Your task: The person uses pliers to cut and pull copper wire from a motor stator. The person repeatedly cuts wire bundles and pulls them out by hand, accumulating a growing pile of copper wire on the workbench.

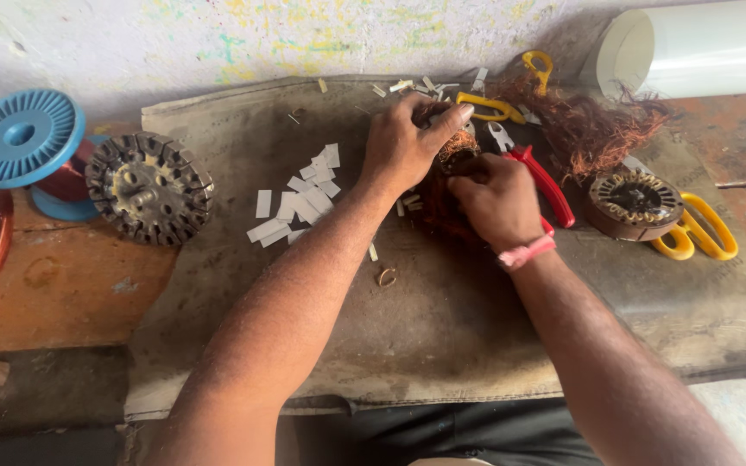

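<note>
Fingers [455, 116] curled over copper winding [455, 147], right hand [498, 200] seemingly gripping

On my feed a blue spool [21, 138] sits far left, beside a slotted metal core [149, 186]. White paper strips [300, 197] lie scattered on the worn mat [442, 336]. Right side: loose copper wire [593, 129], yellow scissors [699, 231] (partly under another round core [634, 200]) and a white roll [692, 47].

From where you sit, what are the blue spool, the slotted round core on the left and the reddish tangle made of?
Blue spool: likely plastic, matte with moulded ribs. Slotted round core: seemingly steel, dull grey with grimy teeth. Reddish tangle: probably enamelled copper wire, in fine shiny coppery strands.
</note>
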